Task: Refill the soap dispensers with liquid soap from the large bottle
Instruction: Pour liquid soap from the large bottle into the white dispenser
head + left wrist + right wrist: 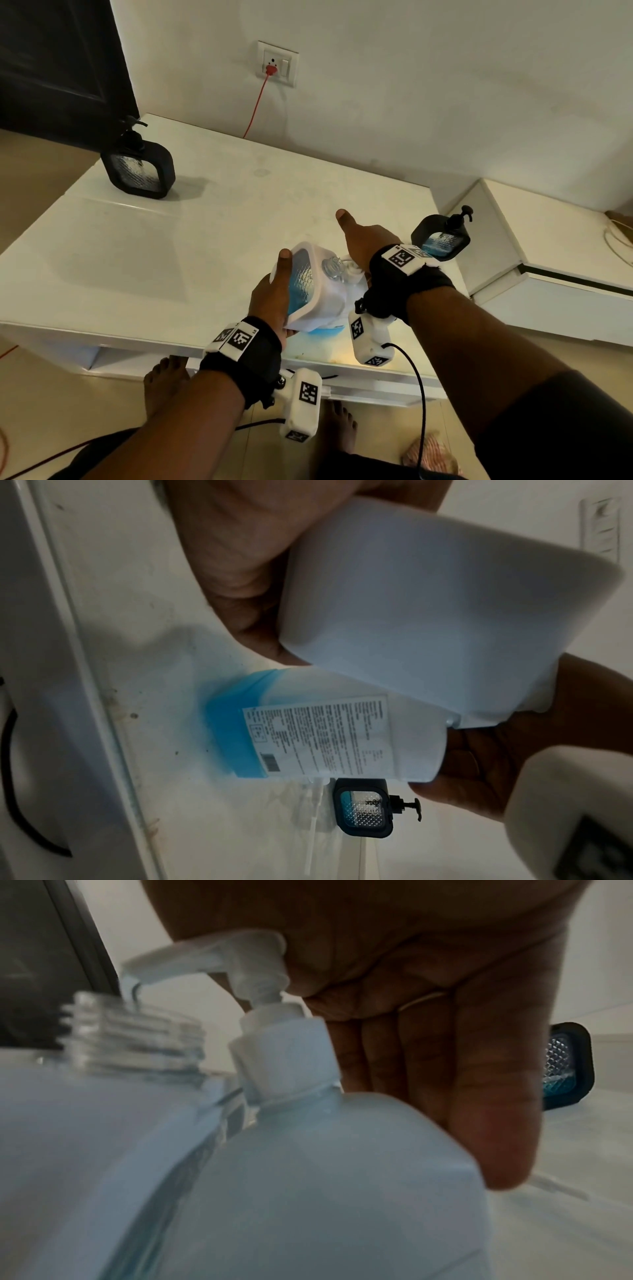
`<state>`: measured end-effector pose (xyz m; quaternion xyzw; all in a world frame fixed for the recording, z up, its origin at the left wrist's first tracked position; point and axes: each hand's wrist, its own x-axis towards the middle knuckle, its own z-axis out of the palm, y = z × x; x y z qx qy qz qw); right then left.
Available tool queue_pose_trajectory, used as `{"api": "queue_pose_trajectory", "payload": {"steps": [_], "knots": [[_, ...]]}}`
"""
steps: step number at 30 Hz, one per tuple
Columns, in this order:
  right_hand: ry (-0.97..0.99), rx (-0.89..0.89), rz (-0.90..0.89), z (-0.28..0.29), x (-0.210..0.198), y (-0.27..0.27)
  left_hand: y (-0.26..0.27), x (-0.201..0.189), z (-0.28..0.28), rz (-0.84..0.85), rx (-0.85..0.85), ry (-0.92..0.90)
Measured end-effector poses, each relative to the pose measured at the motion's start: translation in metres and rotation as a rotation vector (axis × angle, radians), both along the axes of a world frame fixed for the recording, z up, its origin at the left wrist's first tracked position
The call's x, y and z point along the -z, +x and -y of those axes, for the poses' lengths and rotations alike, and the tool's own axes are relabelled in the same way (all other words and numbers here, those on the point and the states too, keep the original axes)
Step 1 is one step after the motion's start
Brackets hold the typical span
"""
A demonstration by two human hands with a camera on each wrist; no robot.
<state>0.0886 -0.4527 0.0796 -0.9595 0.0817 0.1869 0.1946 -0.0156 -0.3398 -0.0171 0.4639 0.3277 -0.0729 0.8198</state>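
Table (212,240): it is carrying everything; white, glossy, stained near the front edge, with the working pair sitting at about 5 o'clock on it.
Large bottle (342,739): pale, with blue soap pooling at its base, it is standing on the table right behind the tilted dispenser; its white pump head (219,958) is aiming its nozzle over the open threaded neck.
White dispenser (305,284): it is leaning on one corner, open neck (334,267) up, blue soap showing through its window.
Right hand (363,240): palm is pressing on the pump head, fingers hanging straight down beyond the bottle, gripping nothing.
Left hand (270,298): fingers and thumb are wrapping around the white dispenser, holding it tilted.
Spill risk: the nozzle is sitting only just over the neck, so I judge a hard press or a slipping tilt could be sending soap onto the table.
Tip risk: nothing is gripping the bottle's body, so an off-centre push could be rocking it.
Black dispensers: one (138,168) is standing at 10 o'clock, another (442,236) at 3 o'clock, both capped and well apart from the hands.
Loose pump tube (313,829): it is lying on the table near the right-hand black dispenser.
Room: a white wall with a socket (277,63) and red cord at 12 o'clock, a dark door at 10 o'clock.
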Motion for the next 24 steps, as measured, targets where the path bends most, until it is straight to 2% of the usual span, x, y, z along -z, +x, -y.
{"api": "queue_pose_trajectory", "payload": {"steps": [13,18,24], "knots": [[-0.053,-0.003,0.034,0.003,-0.002,-0.006,-0.004,-0.007,0.0,-0.003,0.008,0.014],[0.035,-0.011,-0.087,-0.003,-0.015,-0.005,-0.003,-0.012,0.0,-0.034,0.004,0.03],[0.049,-0.024,-0.077,-0.002,-0.014,-0.006,-0.004,-0.014,0.0,-0.032,-0.007,0.004]]}}
